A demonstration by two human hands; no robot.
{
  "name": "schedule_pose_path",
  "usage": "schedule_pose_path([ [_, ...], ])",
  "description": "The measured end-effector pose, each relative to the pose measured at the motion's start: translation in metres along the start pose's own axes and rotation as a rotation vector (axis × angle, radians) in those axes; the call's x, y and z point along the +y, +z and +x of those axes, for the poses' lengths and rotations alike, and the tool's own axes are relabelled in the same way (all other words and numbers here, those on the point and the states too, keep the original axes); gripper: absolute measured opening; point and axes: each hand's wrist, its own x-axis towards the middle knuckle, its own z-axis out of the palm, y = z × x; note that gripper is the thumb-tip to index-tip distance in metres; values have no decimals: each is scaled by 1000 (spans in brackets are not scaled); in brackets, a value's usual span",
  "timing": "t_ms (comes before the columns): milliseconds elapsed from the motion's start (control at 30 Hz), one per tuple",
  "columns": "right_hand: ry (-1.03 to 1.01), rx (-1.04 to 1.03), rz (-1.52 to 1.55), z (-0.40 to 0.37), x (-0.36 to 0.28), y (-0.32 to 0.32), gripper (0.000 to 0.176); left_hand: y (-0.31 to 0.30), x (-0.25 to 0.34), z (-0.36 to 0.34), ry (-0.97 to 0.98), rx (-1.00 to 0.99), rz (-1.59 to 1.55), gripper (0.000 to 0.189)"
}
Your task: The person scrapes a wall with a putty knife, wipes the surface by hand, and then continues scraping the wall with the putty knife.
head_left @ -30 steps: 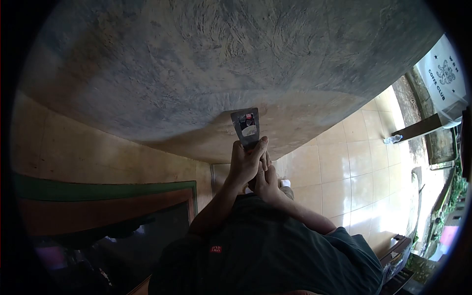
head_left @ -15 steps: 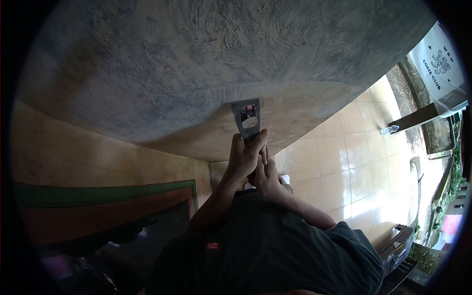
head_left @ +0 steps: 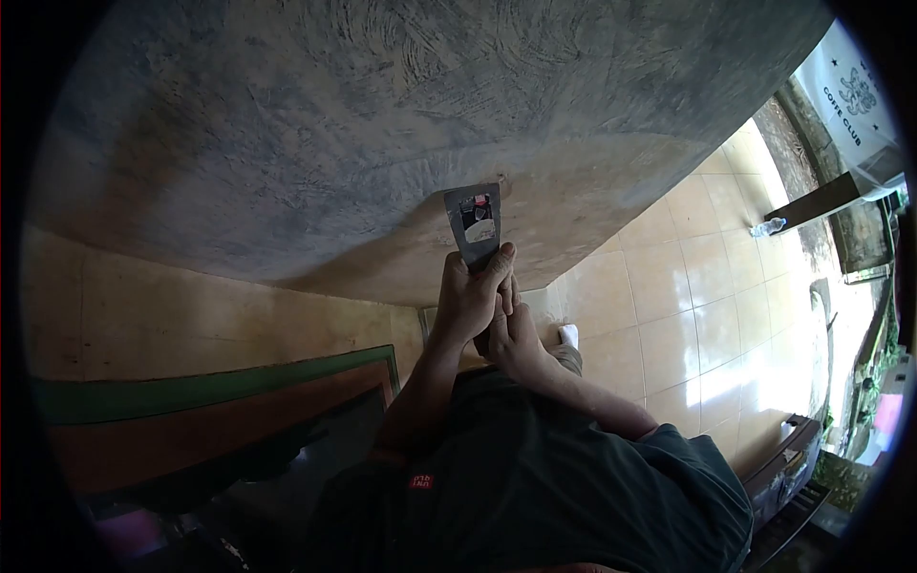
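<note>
A scraper with a flared grey metal blade points up at the wall, its wide edge at or close to the surface. A pale patch and dark and red marks show on the blade's face. Wrapped around the upper handle, just below the blade, is my left hand, thumb along the front. My right hand grips lower down, its fingers against the left hand and the handle's end. Most of the handle is hidden by both hands. Streaky grey coating covers the upper wall; the lower part is tan.
Tiled floor runs along the right, with a white-covered foot below the wall. A plastic bottle lies by a post near a printed banner. A green-edged frame stands at lower left.
The scraper and both hands have shifted slightly up and left in view, still in the same grip. The camera view has tilted a little, showing more of the white-covered foot.
</note>
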Motion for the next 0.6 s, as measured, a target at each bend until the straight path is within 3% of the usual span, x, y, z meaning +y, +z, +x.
schedule_pose_path([
  [67,-24,-19,-36,2,-4,0,31,-7,0,-1,-21,-1,22,42],
  [133,240,-137,130,1,-6,4,30,-22,-3,-5,18,-140,1,34],
  [167,238,-135,124,1,-12,7,30,-23,-3,-9,22,-144,-3,34],
  [233,-74,44,-30,4,-24,12,30,-23,-5,-28,184,-71,10,26],
  [267,-82,49,-36,6,-24,10,30,-36,-21,-35,115,-207,-15,38],
  [300,-77,14,-47,7,-23,8,30,-37,-39,-43,119,-214,-16,38],
  [367,-69,-15,-58,8,-24,3,31,-37,-66,-55,143,-28,-247,38],
  [467,169,-279,-422,20,-43,-16,48,-29,-51,-53,206,2,-263,34],
  [533,226,-273,-487,27,-38,-32,48,-25,-50,-53,268,134,-278,30],
  [600,407,-245,-557,38,-42,-46,47,-38,-43,-56,278,57,-274,32],
])
